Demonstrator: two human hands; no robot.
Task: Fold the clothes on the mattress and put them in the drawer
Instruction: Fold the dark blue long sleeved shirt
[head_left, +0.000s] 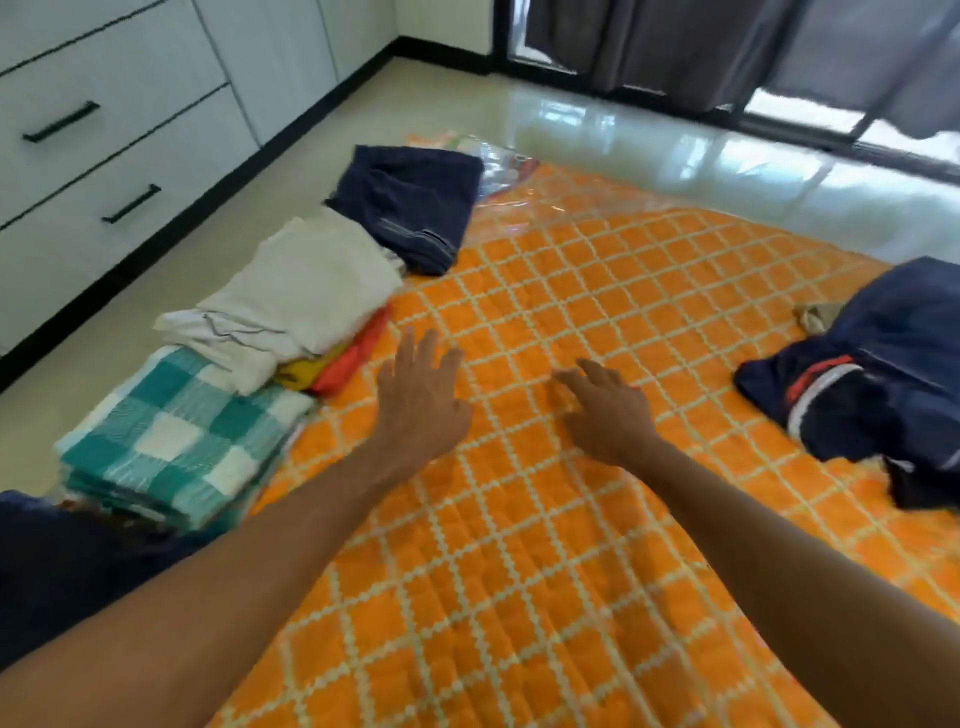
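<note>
Reaching forward over the orange quilted mattress (597, 291), both bare arms stretch out from the bottom corners of the view. The left hand (418, 395) has its fingers straight and slightly fanned, palm down, holding nothing. The right hand (605, 410) lies just beside it, fingers spread and a little bent, tips at or just above the quilt; whether they touch it cannot be told, as both hands are blurred.

Immediately left of the left hand lies a white folded garment (301, 301) stacked on orange and yellow folded pieces (337, 364), only whose edges peek out. Nearer the person on that side sits a teal checked folded cloth (176, 436), its near end cut off behind a dark fabric shape (62, 561) that cannot be identified. Beyond the white garment rests a navy folded garment (410, 208), partly over a clear plastic sheet (498, 166).

Well to the right of the right hand, a crumpled navy garment with red and white trim (872, 374) lies unfolded, running off the frame edge. Far to the left, past the floor, stand white drawers (104, 156) with black handles, closed.
</note>
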